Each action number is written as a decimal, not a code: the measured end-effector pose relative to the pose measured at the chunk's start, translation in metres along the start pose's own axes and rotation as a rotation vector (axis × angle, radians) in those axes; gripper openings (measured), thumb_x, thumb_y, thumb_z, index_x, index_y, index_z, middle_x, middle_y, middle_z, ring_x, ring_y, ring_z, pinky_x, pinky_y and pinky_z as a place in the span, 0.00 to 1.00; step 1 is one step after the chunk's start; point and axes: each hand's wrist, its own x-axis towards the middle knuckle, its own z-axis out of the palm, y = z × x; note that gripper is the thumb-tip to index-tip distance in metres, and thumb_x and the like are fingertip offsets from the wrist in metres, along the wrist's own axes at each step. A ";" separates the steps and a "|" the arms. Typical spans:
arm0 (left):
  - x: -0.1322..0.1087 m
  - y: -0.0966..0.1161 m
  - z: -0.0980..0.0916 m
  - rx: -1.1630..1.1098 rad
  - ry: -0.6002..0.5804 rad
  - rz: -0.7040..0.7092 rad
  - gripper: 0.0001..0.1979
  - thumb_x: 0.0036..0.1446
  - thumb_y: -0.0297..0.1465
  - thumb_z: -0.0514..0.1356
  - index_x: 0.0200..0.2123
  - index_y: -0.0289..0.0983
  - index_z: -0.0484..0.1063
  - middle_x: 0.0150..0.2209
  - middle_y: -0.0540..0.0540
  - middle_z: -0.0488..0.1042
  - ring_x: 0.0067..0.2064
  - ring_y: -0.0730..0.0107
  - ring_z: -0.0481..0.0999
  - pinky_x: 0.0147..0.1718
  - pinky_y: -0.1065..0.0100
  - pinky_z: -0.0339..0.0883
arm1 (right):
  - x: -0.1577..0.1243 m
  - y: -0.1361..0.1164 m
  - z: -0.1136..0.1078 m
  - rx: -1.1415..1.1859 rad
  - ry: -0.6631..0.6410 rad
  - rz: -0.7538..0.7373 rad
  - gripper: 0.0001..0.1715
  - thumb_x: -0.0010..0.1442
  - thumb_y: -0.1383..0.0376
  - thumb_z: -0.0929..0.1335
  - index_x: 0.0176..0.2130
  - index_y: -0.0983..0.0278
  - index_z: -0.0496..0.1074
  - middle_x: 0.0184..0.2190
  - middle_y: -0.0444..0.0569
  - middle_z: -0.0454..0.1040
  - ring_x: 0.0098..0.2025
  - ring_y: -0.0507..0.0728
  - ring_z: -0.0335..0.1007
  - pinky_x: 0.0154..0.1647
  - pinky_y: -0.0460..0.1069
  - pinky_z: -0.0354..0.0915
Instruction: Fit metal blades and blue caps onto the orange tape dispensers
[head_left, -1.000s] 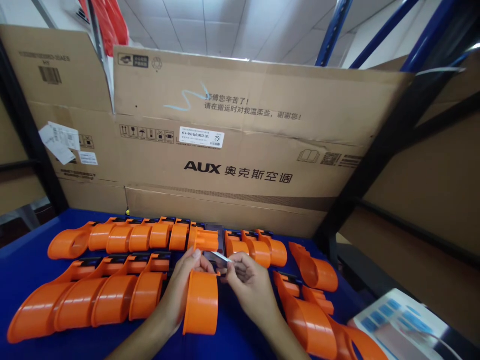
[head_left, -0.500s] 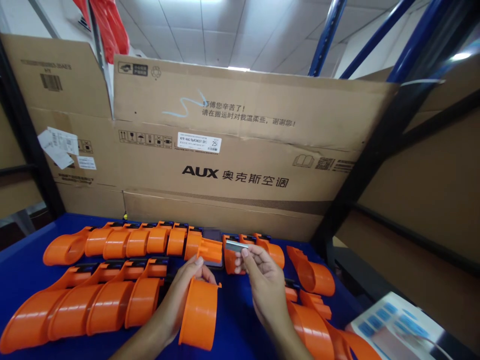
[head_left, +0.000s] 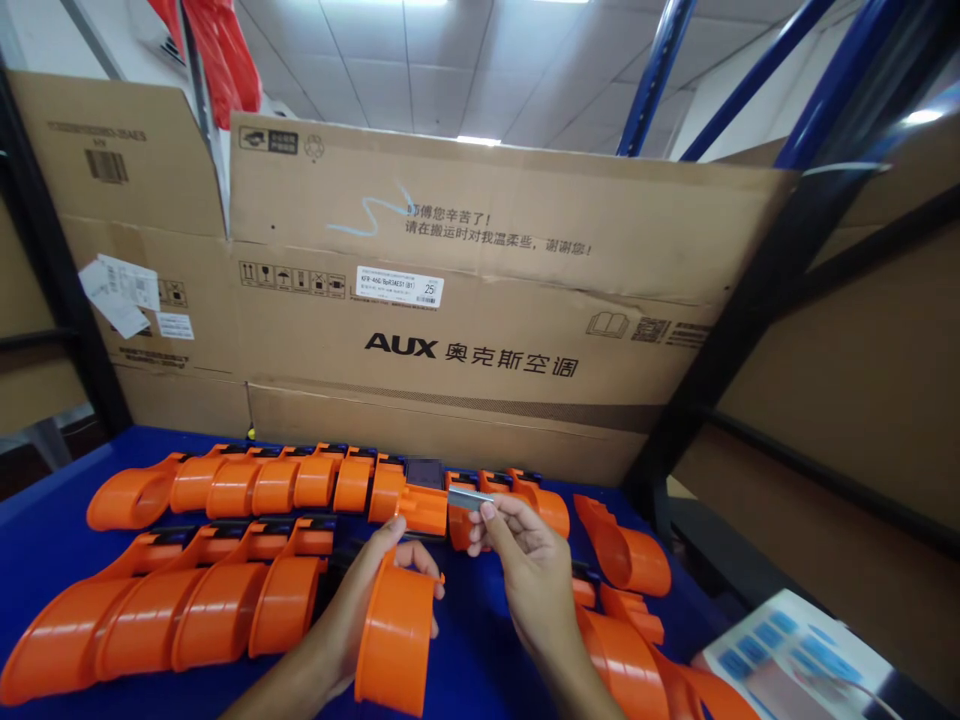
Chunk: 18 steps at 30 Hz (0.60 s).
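Note:
My left hand (head_left: 365, 585) is closed around an orange plastic part (head_left: 397, 640) with a wide ring at the bottom and a narrow, blocky upper end. Pinched between the thumb and fingers of my right hand (head_left: 531, 550) is a small, flat silver metal strip (head_left: 469, 498). The strip's left tip lies close to the right side of the part's upper end; whether they touch, I cannot tell. Just behind that end shows a dark square piece (head_left: 425, 473).
Rows of similar orange parts (head_left: 217, 620) with dark strips lie left of my hands on the blue surface (head_left: 465, 680). More orange parts (head_left: 637, 560) are at the right, near a white device (head_left: 795, 650) with blue keys. A cardboard sheet (head_left: 465, 330) stands behind.
The orange part has tilted slightly and its ring sits a little lower. The metal strip has turned, showing a smoother face. More of the dark square piece shows behind.

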 end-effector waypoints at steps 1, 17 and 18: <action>0.000 0.000 0.001 0.031 0.005 0.024 0.30 0.56 0.57 0.57 0.25 0.34 0.74 0.23 0.45 0.76 0.19 0.70 0.73 0.19 0.73 0.57 | 0.000 0.000 0.000 -0.008 -0.009 0.000 0.14 0.57 0.55 0.75 0.36 0.63 0.77 0.28 0.48 0.79 0.24 0.53 0.73 0.26 0.48 0.72; -0.005 -0.004 0.007 0.361 -0.052 0.071 0.36 0.59 0.60 0.50 0.23 0.34 0.75 0.22 0.46 0.74 0.23 0.71 0.66 0.25 0.70 0.57 | -0.017 0.008 -0.005 -0.638 -0.117 -0.327 0.16 0.66 0.60 0.66 0.48 0.60 0.80 0.42 0.55 0.83 0.41 0.65 0.82 0.44 0.56 0.76; -0.005 -0.004 0.007 0.354 -0.051 0.075 0.35 0.59 0.60 0.51 0.23 0.34 0.75 0.22 0.46 0.74 0.23 0.71 0.66 0.26 0.70 0.57 | -0.016 0.008 -0.006 -0.661 -0.140 -0.355 0.17 0.66 0.61 0.66 0.49 0.60 0.80 0.43 0.55 0.83 0.43 0.65 0.81 0.46 0.57 0.75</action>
